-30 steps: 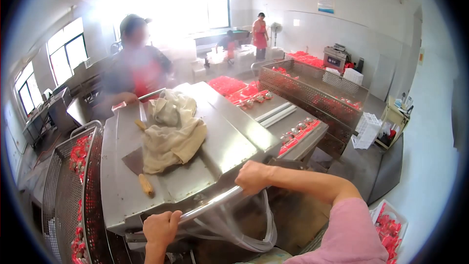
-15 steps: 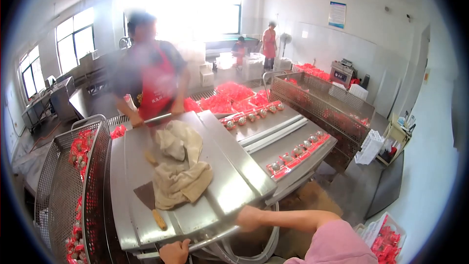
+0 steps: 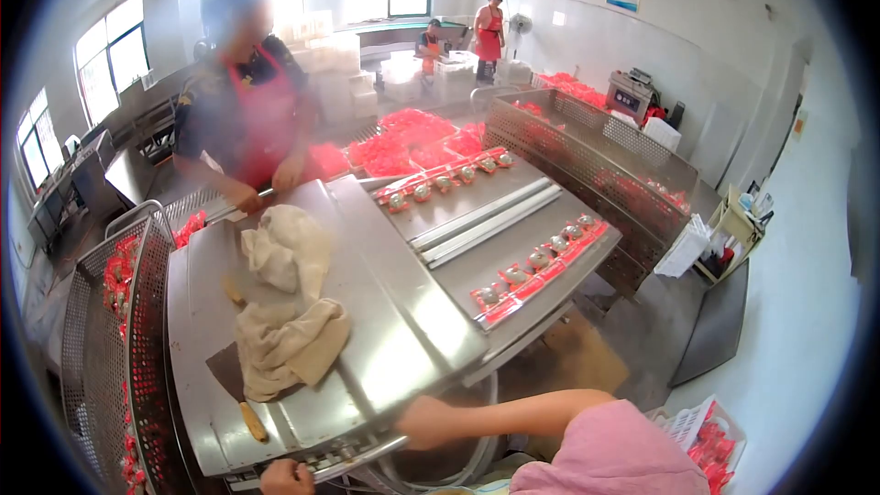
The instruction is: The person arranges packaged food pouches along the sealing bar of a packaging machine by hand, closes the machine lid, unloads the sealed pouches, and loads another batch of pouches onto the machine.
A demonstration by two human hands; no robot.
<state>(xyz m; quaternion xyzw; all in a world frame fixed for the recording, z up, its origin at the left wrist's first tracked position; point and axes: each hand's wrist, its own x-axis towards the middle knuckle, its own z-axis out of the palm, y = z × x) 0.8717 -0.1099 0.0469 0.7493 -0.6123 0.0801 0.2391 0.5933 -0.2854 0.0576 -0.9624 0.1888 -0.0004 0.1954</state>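
My left hand (image 3: 287, 477) is closed at the left end of a metal handle bar (image 3: 362, 455) along the near edge of the machine's steel lid (image 3: 385, 339). Closed over the right end of that bar is my right hand (image 3: 429, 423), slightly blurred. On the lid lie crumpled beige cloths (image 3: 291, 344) and a scraper with a wooden handle (image 3: 254, 422). To the right, the machine's flat bed (image 3: 495, 266) carries a near row of red packs (image 3: 541, 264) with round contents, and a far row (image 3: 446, 179).
Opposite me, a co-worker in a red apron (image 3: 266, 119) holds the lid's far bar. Perforated metal carts with red packs stand at left (image 3: 147, 348) and right (image 3: 587, 160). A white basket (image 3: 683, 423) sits at lower right; two other people are farther back.
My view has shifted, so the machine and both hands appear farther left in the picture. Both hands stay closed at the bar. The co-worker's head and body lean differently, hands still at the far bar.
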